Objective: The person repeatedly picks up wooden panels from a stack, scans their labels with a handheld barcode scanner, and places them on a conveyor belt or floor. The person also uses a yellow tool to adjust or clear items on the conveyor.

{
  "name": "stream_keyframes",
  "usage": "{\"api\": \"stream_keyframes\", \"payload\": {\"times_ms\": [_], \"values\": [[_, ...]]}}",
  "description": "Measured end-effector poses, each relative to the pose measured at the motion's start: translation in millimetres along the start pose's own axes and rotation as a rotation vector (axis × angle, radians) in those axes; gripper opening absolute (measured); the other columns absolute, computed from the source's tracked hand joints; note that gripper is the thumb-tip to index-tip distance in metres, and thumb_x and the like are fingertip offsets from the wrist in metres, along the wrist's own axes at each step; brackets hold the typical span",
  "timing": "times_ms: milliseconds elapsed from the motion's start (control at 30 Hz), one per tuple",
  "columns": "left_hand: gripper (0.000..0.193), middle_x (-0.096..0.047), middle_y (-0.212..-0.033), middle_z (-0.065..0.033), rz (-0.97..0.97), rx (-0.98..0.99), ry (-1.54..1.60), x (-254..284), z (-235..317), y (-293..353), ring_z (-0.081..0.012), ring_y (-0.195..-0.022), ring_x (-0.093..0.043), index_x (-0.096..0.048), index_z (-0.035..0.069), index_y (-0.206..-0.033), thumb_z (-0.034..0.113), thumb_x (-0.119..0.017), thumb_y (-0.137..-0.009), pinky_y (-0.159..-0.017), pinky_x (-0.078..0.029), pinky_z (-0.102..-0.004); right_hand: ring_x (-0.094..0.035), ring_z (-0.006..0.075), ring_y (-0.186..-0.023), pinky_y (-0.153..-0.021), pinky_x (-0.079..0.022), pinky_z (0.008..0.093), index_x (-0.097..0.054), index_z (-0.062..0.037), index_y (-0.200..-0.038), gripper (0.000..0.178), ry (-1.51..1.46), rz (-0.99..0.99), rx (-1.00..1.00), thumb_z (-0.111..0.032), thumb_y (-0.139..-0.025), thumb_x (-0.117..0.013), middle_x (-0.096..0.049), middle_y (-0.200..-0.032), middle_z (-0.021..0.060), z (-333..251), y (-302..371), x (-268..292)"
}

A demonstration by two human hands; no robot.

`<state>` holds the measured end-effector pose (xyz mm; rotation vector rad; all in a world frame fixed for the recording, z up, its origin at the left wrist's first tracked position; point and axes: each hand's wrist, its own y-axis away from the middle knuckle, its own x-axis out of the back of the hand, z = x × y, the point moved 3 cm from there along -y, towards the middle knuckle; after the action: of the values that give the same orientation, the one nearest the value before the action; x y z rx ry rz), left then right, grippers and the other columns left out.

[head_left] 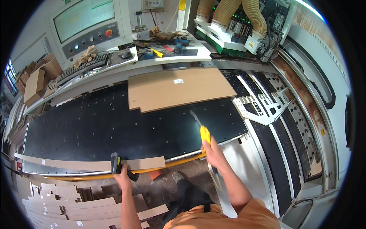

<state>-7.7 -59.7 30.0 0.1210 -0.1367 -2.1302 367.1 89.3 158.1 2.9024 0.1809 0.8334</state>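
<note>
My left hand [122,178] is closed round the grip of a black barcode scanner [114,163] with a yellow patch. It is held over a long narrow board strip [145,163] lying along the near edge of the black perforated machine table [87,126]. In my right hand [214,152] is a yellow air blow gun [205,134]; its long thin nozzle points away from me over the table, and a pale hose hangs below. Beyond the nozzle tip lies a flat brown panel [171,91] with a small white label and a notched near-left corner.
A white slotted bracket [261,108] and rails flank the table on the right. Behind stand a control console [89,38], a tool-strewn shelf [183,57] and a machine head with ribbed hoses [227,17]. Several board strips [76,208] are stacked on the lower left.
</note>
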Motion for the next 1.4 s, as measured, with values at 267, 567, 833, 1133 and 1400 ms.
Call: {"api": "stream_keyframes", "payload": {"times_ms": [267, 567, 833, 1133, 1400], "values": [[0.018, -0.060, -0.087, -0.0028, 0.060, 0.094, 0.059, 5.8, -22.2, -9.2, -0.0122, -0.078, -0.054, -0.064, -0.003, -0.096, 0.008, -0.070, -0.084, -0.072, -0.045, -0.0308, -0.065, 0.0521, -0.091, -0.077, -0.052, 0.0579, -0.045, 0.0005, -0.110, 0.046, 0.275, 0.142, 0.120, -0.045, -0.105, -0.042, -0.067, -0.094, 0.0329, -32.6, -130.2, -33.5], [0.021, -0.060, -0.090, -0.0037, 0.113, -0.026, 0.033, 3.7, -12.9, -2.8, -0.0135, -0.080, -0.055, -0.063, -0.003, -0.096, 0.009, -0.073, -0.081, -0.076, -0.046, -0.0312, -0.065, 0.0521, -0.095, -0.081, -0.052, 0.0587, -0.048, 0.0024, -0.113, 0.052, 0.177, -0.100, 0.165, -0.049, -0.104, -0.041, -0.067, -0.098, 0.0333, -66.4, -146.1, -69.9], [0.022, -0.060, -0.087, -0.0028, 0.106, -0.003, 0.073, 0.7, -6.3, 2.4, -0.0129, -0.078, -0.054, -0.064, -0.004, -0.096, 0.011, -0.073, -0.083, -0.075, -0.046, -0.0315, -0.067, 0.0481, -0.091, -0.081, -0.053, 0.0539, -0.051, 0.0081, -0.115, 0.059, 0.210, -0.279, 0.313, -0.049, -0.105, -0.041, -0.068, -0.091, 0.0318, -94.5, -127.8, -85.9], [0.019, -0.060, -0.087, -0.0034, 0.102, -0.041, 0.077, 3.5, -12.5, -2.8, -0.0123, -0.077, -0.054, -0.063, -0.003, -0.095, 0.008, -0.071, -0.082, -0.072, -0.046, -0.0309, -0.065, 0.0280, -0.061, -0.054, -0.051, 0.0407, -0.050, 0.0017, -0.110, 0.050, 0.018, -0.433, 0.343, -0.047, -0.106, -0.043, -0.064, -0.073, 0.0134, -97.7, -114.0, -82.2], [0.022, -0.058, -0.089, -0.0029, 0.085, -0.021, 0.074, 8.0, -27.8, -10.5, -0.0119, -0.077, -0.054, -0.061, -0.001, -0.104, 0.003, -0.068, -0.084, -0.069, -0.046, -0.0294, -0.066, 0.0522, -0.088, -0.075, -0.053, 0.0568, -0.050, 0.0037, -0.111, 0.055, 0.145, 0.227, -0.012, -0.051, -0.104, -0.044, -0.068, -0.090, 0.0334, -2.0, -136.8, -2.6]]}}
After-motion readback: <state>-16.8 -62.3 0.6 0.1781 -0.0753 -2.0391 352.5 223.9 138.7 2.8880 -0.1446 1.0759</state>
